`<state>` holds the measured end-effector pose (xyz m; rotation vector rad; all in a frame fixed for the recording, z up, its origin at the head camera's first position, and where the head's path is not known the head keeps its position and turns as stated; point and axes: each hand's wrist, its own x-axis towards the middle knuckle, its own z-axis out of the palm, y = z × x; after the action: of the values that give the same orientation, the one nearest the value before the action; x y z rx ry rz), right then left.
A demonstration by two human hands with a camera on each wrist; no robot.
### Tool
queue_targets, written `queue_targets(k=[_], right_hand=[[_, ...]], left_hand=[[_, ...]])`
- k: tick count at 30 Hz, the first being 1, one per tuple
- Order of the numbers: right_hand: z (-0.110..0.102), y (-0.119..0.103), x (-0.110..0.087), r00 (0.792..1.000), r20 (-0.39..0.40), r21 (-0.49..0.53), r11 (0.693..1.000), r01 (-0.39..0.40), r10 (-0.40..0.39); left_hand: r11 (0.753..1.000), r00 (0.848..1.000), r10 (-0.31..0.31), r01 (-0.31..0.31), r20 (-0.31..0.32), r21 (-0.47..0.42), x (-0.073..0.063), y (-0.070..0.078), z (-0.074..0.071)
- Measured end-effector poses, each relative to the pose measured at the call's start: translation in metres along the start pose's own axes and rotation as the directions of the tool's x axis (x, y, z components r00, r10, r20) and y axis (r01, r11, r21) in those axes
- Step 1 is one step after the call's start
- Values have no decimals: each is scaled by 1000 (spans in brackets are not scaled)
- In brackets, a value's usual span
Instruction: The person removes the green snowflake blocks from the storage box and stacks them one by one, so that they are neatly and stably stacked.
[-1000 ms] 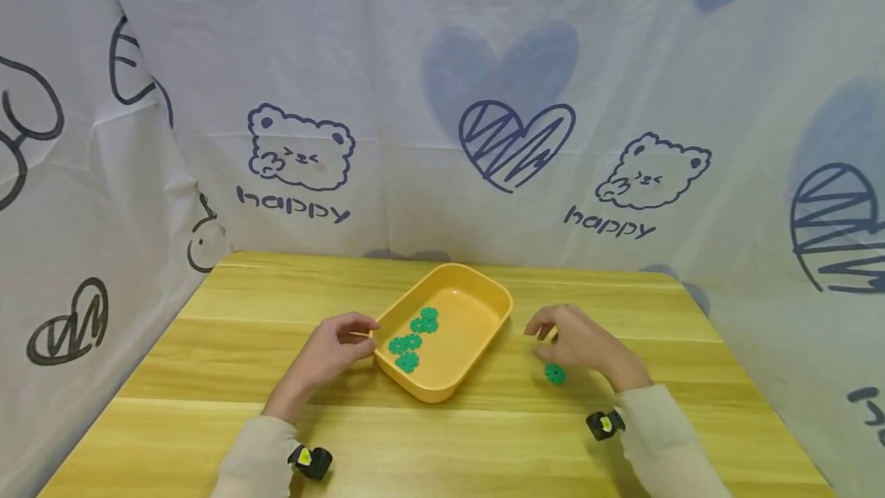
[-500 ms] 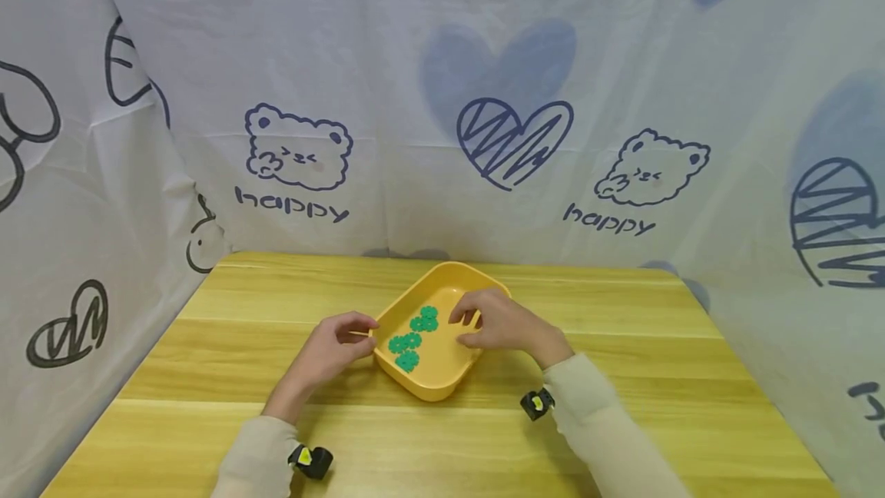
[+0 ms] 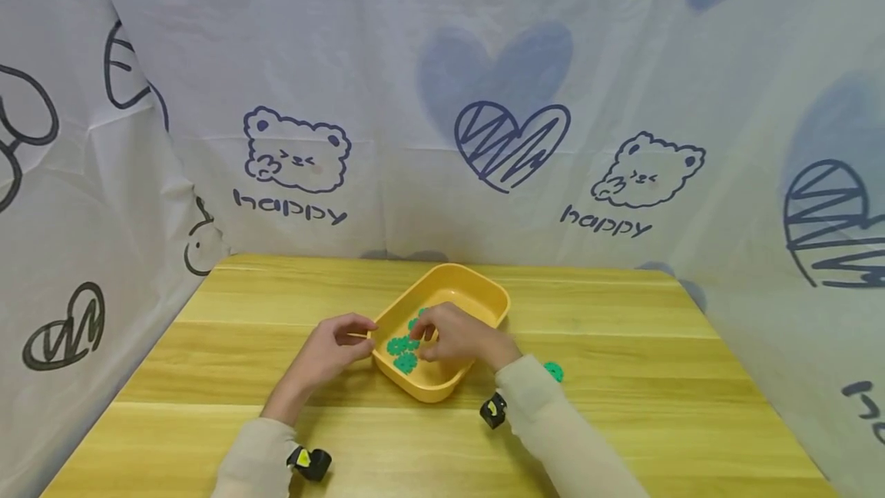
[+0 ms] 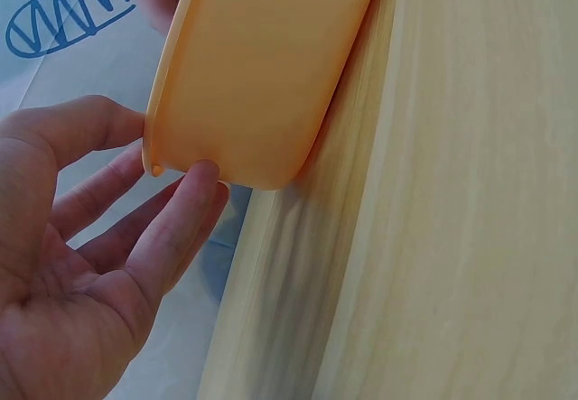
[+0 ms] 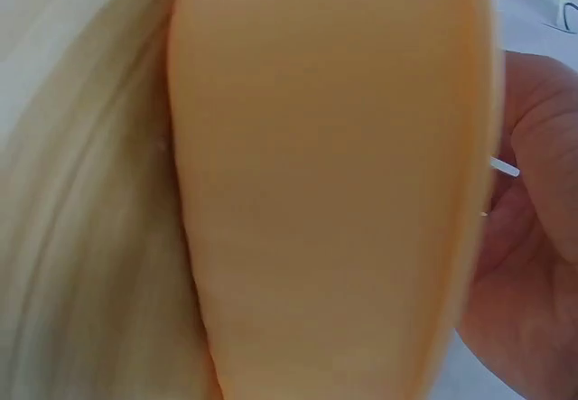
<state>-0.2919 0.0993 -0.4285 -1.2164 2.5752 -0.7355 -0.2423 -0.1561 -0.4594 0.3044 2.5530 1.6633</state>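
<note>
Cloth (image 3: pixel 404 190) behind tray (image 3: pixel 477 304): "happy" x2. L hand (image 3: pixel 330 344) clamped on tray edge; R hand (image 3: pixel 452 335) over tray blocks some grn pcs (image 3: pixel 406 363), can't tell if gripping.

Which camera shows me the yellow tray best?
The head view: it shows the tray from above, including its inside, though the right hand covers part. Both wrist views show only its outside, the right one blurred.
</note>
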Motion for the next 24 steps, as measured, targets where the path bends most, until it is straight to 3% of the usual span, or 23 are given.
queue_targets(k=[11, 17, 24], right_hand=[[25, -8, 15, 994, 52, -136, 987, -89, 96], [31, -12, 16, 991, 73, -217, 972, -93, 112], [33, -11, 19, 991, 85, -225, 971, -80, 102]], left_hand=[[1000, 1000, 6, -6, 14, -8, -2, -1, -2], [1000, 1000, 2, -2, 16, -9, -1, -1, -1], [1000, 1000, 12, -12, 14, -10, -1, -1, 0]])
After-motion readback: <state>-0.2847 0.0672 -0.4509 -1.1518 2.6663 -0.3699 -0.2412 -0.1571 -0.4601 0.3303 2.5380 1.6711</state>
